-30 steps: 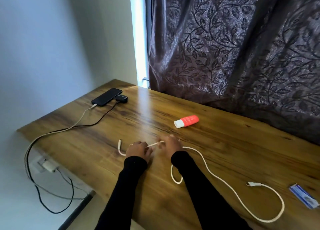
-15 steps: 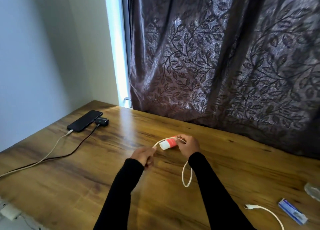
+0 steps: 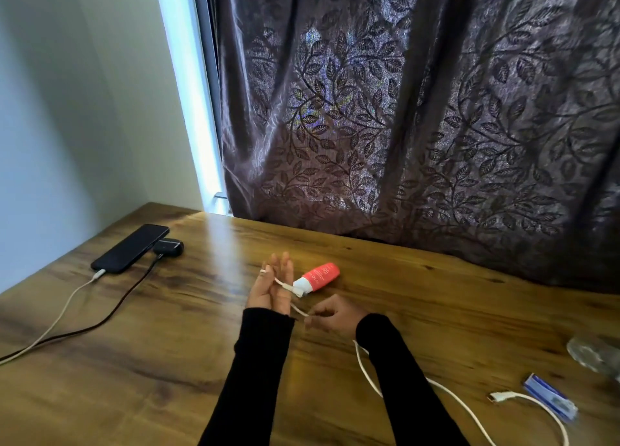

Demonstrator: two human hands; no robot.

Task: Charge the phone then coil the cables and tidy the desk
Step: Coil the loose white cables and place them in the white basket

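Note:
A loose white cable (image 3: 368,373) trails over the wooden desk (image 3: 161,382) to its free plug (image 3: 500,396) at the right. My left hand (image 3: 270,289) is raised with straight fingers. The cable's other end lies across it and its plug sticks out by the fingers. My right hand (image 3: 332,318) pinches the cable just below, holding it taut between both hands. At the far left lies the black phone (image 3: 131,248), with a white charging cable (image 3: 60,314) plugged into it.
A small black box (image 3: 169,246) with a black cable (image 3: 117,308) sits beside the phone. A red tube (image 3: 318,277) lies just behind my hands. A blue packet (image 3: 550,399) and a clear wrapper (image 3: 595,355) lie at the right edge. A dark curtain (image 3: 402,126) hangs behind the desk.
My left hand has opened and risen with the cable end across it. My right hand has dropped toward me along the cable. The view has tilted upward.

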